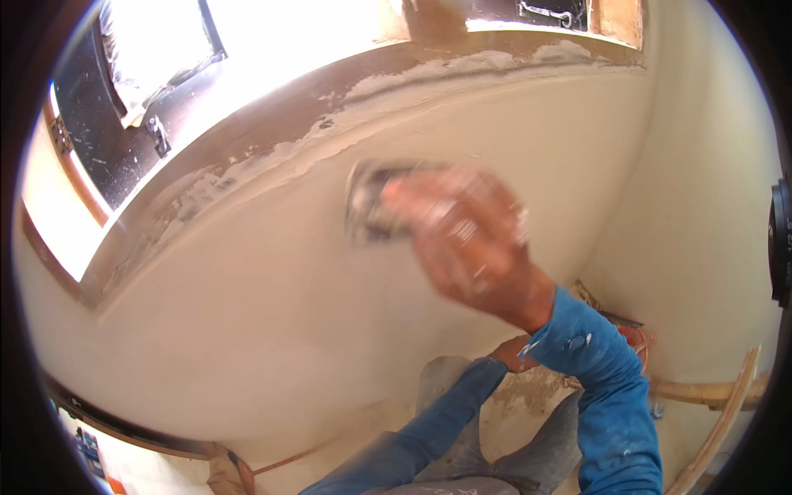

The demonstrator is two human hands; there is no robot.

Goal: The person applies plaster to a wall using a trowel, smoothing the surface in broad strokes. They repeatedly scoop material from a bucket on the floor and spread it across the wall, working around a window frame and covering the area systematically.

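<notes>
My right hand (469,231), blurred by motion and speckled white, grips a dark, flat tool (367,206), perhaps a scraper or trowel, against the smooth pale plastered wall (231,313). Its fingers are closed around the tool. Lower down, my left hand (511,353) shows at the end of a blue sleeve, partly hidden by my right forearm, so its fingers and anything in them cannot be made out. Above the tool runs a brown ledge (272,140) with rough, patchy white plaster along its edge.
A window (153,49) with dark panels is above the ledge. A pale side wall (701,148) meets the plastered wall at the right. Wooden lengths (726,388) and a small red object (631,337) lie low at the right. My grey-trousered legs (536,445) are below.
</notes>
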